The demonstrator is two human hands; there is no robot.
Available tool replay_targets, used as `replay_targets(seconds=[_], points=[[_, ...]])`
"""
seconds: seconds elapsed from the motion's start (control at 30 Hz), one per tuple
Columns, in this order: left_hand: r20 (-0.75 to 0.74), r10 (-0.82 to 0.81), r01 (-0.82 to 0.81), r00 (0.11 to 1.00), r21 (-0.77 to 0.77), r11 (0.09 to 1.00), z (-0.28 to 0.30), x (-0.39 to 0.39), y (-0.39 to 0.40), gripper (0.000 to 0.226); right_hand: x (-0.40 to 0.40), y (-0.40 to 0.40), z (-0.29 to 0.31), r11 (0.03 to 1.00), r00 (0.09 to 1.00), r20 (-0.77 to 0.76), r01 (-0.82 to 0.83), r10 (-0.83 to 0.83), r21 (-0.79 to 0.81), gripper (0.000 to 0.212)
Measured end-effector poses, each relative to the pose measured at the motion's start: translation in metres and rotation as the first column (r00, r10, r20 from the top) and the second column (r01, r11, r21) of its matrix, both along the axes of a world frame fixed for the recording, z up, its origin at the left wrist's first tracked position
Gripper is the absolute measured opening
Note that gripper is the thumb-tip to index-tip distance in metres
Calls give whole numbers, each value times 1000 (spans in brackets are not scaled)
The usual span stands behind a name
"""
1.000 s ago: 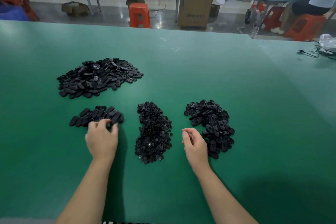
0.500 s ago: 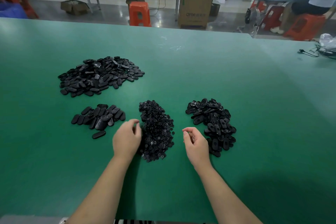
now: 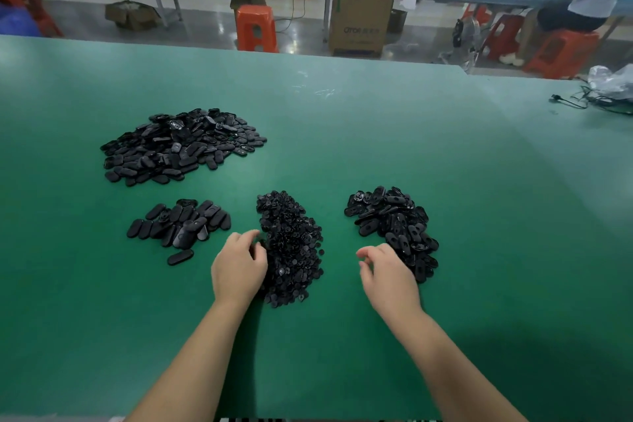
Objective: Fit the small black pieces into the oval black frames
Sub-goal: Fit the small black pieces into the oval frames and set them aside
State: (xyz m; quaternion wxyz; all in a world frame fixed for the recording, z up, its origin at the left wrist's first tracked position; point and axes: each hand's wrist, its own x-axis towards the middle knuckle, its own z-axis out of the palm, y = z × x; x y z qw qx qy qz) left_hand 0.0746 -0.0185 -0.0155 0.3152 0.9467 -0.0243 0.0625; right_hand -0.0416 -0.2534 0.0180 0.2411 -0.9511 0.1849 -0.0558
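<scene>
The left hand curls its fingers into the heap of small round black pieces. The right hand, loosely curled and holding nothing visible, rests beside glossy oval frames on the matte green table.

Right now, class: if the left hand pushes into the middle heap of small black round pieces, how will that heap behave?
The heap of small black round pieces would probably scatter, being loose. Single pieces look light; round ones may roll across the smooth green table. The left hand touches its edge.
</scene>
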Motion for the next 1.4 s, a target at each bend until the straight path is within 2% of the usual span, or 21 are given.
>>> replay_targets(seconds=[0.07, 0.2, 0.6, 0.9, 1.0, 1.13, 1.2, 1.33, 1.4], points=[[-2, 32, -32, 999, -16, 999, -1, -1, 0, 34, -7, -16, 5, 992, 991, -128, 25, -41, -124, 26], [-7, 37, -37, 999, -12, 999, -2, -1, 0, 29, -15, -37, 10, 982, 978, -209, -14, -27, -190, 26], [-8, 7, -7, 1000, 22, 1000, -2, 1, 2, 20, -12, -47, 15, 959, 942, -328, -158, 75, -234, 36], [-2, 15, -15, 1000, 9, 1000, -4, 1, 1, 17, -9, -52, 15, 970, 917, -379, -195, 128, -145, 36], [4, 17, -17, 1000, 5, 1000, -4, 1, 2, 16, -6, -47, 16, 977, 925, -344, -199, 162, -74, 32], [11, 14, -14, 1000, 7, 1000, -4, 1, 1, 16, -7, -39, 20, 972, 946, -223, -222, 234, 79, 29], [12, 14, -14, 1000, 9, 1000, -5, 1, 1, 17, -8, -44, 22, 977, 955, -204, -208, 215, 52, 34], [11, 15, -15, 1000, 12, 1000, -5, 2, 1, 16, -10, -57, 21, 977, 916, -352, -213, 190, -26, 56], [9, 15, -15, 1000, 17, 1000, -5, 2, 1, 16, -9, -59, 18, 979, 908, -378, -205, 184, -16, 60]])
